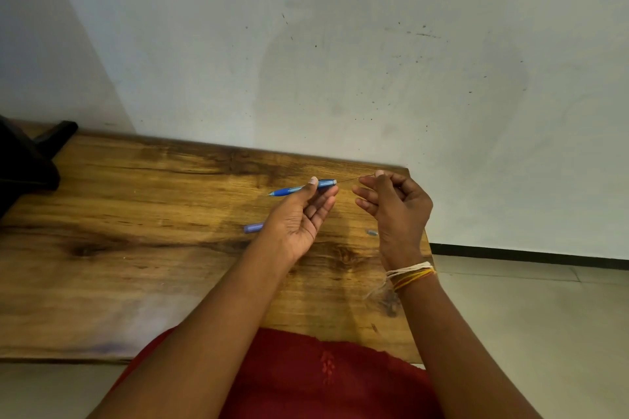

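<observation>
My left hand (303, 211) pinches a blue pen barrel (289, 190) between thumb and fingers, holding it level above the wooden table (136, 214), tip pointing left. My right hand (391, 201) pinches the end of a thin refill (354, 178) that runs from the barrel's right end to my fingertips. A blue pen cap (253, 227) lies on the table under my left wrist, partly hidden by it. A small grey-blue piece (372, 232) lies on the table beside my right hand.
The table ends at a right edge near my right wrist, with tiled floor (544, 316) beyond. A white wall (340, 44) stands directly behind the table. A dark object (23, 160) sits at the table's far left corner.
</observation>
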`<state>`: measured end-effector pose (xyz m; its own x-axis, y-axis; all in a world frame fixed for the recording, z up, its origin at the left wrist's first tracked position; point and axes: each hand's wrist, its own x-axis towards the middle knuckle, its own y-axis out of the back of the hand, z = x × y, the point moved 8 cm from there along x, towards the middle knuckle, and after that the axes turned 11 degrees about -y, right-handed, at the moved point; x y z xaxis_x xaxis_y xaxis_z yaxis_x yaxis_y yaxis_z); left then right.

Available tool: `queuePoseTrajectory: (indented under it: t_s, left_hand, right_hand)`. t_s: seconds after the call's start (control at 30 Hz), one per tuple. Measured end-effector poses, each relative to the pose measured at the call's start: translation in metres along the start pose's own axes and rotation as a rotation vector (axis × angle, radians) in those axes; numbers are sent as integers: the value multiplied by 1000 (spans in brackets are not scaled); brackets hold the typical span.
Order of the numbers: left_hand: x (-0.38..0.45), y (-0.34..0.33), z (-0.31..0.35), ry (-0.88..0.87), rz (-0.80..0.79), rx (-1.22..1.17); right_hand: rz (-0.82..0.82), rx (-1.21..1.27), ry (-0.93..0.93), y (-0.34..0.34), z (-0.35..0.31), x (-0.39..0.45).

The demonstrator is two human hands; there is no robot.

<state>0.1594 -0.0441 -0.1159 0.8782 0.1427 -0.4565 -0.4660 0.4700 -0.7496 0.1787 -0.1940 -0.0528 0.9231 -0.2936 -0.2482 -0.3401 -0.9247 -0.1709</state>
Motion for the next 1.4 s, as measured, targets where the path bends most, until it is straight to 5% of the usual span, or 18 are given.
queuePoseTrajectory:
  t_s: [1.4]
  left_hand:
    - [-4,-11,0,23,-103,40]
  right_hand:
    - [-175,-323,40,-17,12,2]
